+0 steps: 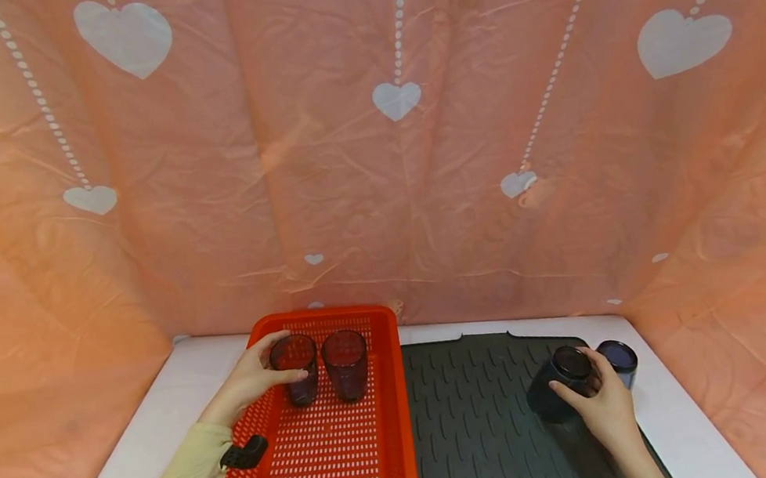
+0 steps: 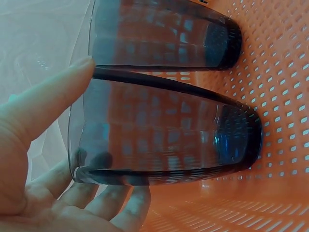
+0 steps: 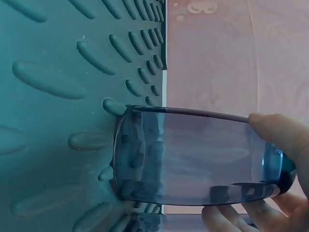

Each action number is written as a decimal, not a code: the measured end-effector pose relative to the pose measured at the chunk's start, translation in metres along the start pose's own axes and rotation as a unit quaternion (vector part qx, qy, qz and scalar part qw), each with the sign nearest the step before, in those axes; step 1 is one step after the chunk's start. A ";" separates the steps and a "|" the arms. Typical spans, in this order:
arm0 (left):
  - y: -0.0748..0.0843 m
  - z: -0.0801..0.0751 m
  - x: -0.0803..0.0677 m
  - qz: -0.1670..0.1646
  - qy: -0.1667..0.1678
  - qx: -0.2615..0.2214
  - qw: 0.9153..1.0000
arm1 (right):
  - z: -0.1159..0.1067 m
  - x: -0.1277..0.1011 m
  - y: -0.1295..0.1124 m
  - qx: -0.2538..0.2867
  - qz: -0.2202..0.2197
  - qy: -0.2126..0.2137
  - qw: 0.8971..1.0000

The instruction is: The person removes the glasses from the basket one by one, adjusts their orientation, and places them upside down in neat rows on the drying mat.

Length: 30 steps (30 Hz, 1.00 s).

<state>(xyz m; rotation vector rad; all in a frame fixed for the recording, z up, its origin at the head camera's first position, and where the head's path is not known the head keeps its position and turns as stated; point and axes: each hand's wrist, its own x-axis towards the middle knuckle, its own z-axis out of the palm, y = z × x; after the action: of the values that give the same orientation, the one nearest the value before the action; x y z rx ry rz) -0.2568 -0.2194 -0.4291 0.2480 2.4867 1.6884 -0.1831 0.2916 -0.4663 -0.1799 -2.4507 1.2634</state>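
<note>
In the head view my left hand (image 1: pixel 255 376) holds a dark tinted drinking glass (image 1: pixel 303 388) near its rim, thumb on one side and fingers on the other. This glass stands upright in the red plastic basket (image 1: pixel 403 418). Close on its right is a matching glass (image 1: pixel 347 373), also upright. My right hand (image 1: pixel 605 400) grips a bluish tinted glass (image 3: pixel 203 157) near its base. That glass is upside down, its rim at the dark ribbed mat (image 1: pixel 475 426). Another tinted glass (image 1: pixel 619 355) stands just beyond the right hand, partly hidden by it.
Basket and mat lie side by side on a white table (image 1: pixel 215 358). The basket's raised wall separates the two pairs of glasses. An orange curtain (image 1: pixel 345 156) with white hearts hangs behind and at both sides.
</note>
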 end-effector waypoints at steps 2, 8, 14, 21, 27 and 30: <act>0.000 0.000 -0.001 0.001 0.000 -0.001 1.000 | 0.001 0.000 0.000 0.003 0.001 0.002 1.000; 0.001 0.000 -0.003 0.002 0.009 0.005 1.000 | 0.001 -0.001 -0.001 0.006 0.008 0.000 1.000; 0.005 0.003 -0.002 0.001 0.023 0.041 0.999 | 0.002 0.000 0.000 0.012 0.014 -0.003 1.000; 0.008 0.007 0.001 0.049 0.038 0.096 0.993 | 0.000 0.000 -0.001 0.014 0.027 -0.006 1.000; 0.010 0.008 0.001 0.045 0.049 0.106 0.992 | 0.000 0.000 -0.001 0.013 0.028 -0.007 0.999; 0.010 0.008 0.001 0.039 0.051 0.098 0.993 | 0.001 0.000 -0.001 0.013 0.025 -0.005 1.000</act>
<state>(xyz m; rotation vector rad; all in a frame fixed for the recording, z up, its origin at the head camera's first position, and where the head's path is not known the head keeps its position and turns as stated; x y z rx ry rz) -0.2555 -0.2082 -0.4225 0.2883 2.7571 1.5192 -0.1833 0.2905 -0.4660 -0.2290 -2.4511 1.3191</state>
